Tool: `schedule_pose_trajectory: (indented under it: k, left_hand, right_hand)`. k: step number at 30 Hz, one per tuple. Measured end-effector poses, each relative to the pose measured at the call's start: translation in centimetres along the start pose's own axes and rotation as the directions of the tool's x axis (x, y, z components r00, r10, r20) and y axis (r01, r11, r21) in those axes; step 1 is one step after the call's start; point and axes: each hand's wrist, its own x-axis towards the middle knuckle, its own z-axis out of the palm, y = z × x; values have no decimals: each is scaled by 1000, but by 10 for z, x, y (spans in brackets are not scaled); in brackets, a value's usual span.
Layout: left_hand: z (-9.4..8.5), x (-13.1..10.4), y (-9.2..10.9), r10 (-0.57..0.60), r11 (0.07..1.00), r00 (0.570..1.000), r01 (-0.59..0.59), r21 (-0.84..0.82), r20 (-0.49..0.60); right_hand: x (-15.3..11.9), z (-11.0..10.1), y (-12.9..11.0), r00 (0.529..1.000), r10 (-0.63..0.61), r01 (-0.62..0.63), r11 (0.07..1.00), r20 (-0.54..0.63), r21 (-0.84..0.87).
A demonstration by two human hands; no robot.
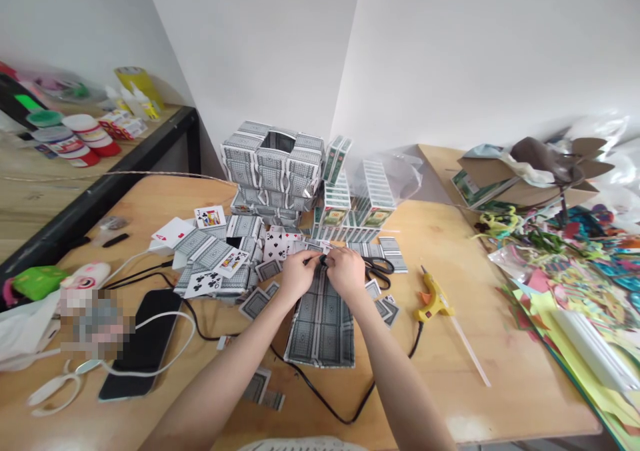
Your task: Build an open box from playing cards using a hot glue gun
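Note:
My left hand point(299, 276) and my right hand point(347, 271) meet at the far end of a long box-like piece made of playing cards point(323, 324). The fingers of both are closed, pinching close together around something small and dark that I cannot make out. The card piece shows grey patterned card backs and lies between my forearms. Just right of my right hand rest scissors with black handles point(380, 271). Loose playing cards point(256, 303) lie to either side of the piece.
Behind stands a larger structure of cards point(275, 164), beside stacked card boxes point(367, 197). A yellow glue gun point(434, 297) lies right, its black cord looping near me. A phone point(143, 344) and white cable lie left. Craft scraps point(575, 264) cover the right side.

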Motion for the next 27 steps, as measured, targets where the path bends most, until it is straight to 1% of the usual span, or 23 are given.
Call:
schedule_pose_trajectory:
  k: [10,15,21,27]
  left_hand:
    - [-1,0,2,-18,1000,1000,18,7,11]
    - [1,1,0,-24,1000,1000,24,3,-2]
    - [-1,1,1,-30,1000,999,30,1,16]
    - [-2,1,3,-29,1000,999,29,9,20]
  right_hand:
    - [0,-1,-1,1000,15,-15,1000,-4,-12]
    - [1,-1,-2,1000,23,-23,1000,-4,-2]
    - [1,-2,-1,999,33,-33,999,-3,5]
    - [-2,-2,1,998,60,-62,994,21,85]
